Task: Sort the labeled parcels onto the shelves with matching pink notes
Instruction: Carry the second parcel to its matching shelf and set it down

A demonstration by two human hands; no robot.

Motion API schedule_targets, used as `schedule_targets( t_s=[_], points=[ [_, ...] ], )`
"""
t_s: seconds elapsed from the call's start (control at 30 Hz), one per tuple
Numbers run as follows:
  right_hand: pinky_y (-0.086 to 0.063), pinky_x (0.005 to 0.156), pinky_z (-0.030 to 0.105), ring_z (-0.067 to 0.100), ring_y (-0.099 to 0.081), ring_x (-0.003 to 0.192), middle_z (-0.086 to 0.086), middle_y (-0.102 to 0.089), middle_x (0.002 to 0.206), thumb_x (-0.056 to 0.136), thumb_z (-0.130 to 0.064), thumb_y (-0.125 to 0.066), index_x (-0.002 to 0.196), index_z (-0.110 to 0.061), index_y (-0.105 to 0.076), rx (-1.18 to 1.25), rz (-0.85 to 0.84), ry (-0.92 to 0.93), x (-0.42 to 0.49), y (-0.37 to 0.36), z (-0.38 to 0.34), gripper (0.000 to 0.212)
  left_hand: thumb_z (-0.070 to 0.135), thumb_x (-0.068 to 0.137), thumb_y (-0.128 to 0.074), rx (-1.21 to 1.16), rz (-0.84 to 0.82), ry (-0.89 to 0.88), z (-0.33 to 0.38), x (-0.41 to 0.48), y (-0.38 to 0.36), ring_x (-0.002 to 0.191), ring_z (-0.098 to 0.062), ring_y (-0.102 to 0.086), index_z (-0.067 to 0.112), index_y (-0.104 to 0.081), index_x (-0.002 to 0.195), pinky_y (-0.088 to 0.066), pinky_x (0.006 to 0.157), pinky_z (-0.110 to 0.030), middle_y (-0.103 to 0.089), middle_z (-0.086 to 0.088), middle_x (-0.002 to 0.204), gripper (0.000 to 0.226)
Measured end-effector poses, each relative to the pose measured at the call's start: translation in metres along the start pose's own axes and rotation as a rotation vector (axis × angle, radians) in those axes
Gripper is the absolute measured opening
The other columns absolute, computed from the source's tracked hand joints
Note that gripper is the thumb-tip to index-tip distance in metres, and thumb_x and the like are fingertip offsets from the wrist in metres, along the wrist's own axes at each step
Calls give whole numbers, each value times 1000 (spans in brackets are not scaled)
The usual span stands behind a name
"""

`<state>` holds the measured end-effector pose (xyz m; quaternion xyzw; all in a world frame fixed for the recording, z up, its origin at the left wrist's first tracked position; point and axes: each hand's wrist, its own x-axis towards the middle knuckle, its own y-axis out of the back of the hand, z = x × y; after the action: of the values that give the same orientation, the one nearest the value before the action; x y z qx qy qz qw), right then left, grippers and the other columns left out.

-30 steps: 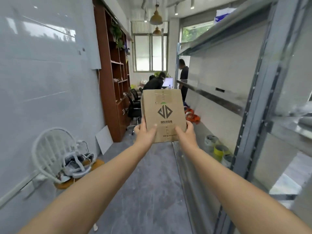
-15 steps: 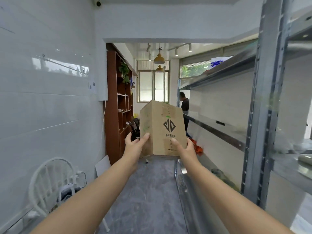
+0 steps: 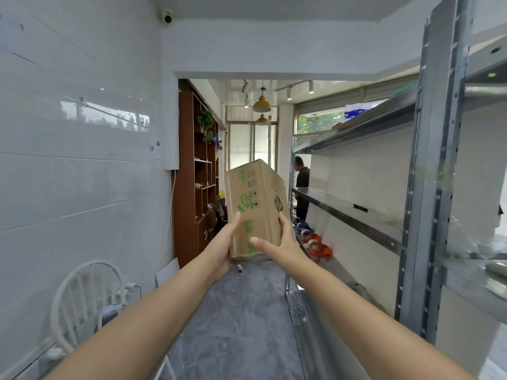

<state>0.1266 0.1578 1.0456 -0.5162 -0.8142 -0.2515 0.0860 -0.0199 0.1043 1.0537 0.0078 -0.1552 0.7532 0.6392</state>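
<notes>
I hold a brown cardboard parcel [image 3: 256,204] upright at arm's length in the middle of the aisle. Its side with green print and handling symbols faces me, and the face with the dark logo is turned to the right. My left hand [image 3: 222,252] grips its lower left side and bottom. My right hand [image 3: 279,242] grips its lower right corner, thumb across the front. No paper label shows on the parcel. Grey metal shelves [image 3: 356,212] run along the right; no pink note is visible on them.
A white tiled wall runs along the left, with a white wire chair [image 3: 82,297] at its foot. A brown bookcase [image 3: 200,187] stands further on. Tape dispensers [image 3: 312,242] lie on a low shelf. A person in black [image 3: 301,187] stands by the shelving's far end.
The parcel has been turned clockwise as seen from above, so its green-printed side now faces me instead of the logo face. My view has tilted upward.
</notes>
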Motion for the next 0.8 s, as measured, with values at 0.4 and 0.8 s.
schedule_targets(
  t_s=[0.4,0.8],
  points=[
    [-45,99,33,16,-58,115,-3,-63,120,91,-22,-53,125,-27,-49,348,-131,-48,-16,-3,2,34,78,61,-61,172,96,132,5,6,40,120,-26,-59,18,-44,139,-48,99,-46,-59,-6,135,100],
    [-47,81,26,14,-55,108,-10,-60,114,99,-17,-26,136,-35,-40,251,96,-27,-11,19,2,44,44,98,-33,26,349,-13,5,-7,32,71,-19,-62,15,-59,76,-49,63,-32,-71,-1,65,45]
  ],
)
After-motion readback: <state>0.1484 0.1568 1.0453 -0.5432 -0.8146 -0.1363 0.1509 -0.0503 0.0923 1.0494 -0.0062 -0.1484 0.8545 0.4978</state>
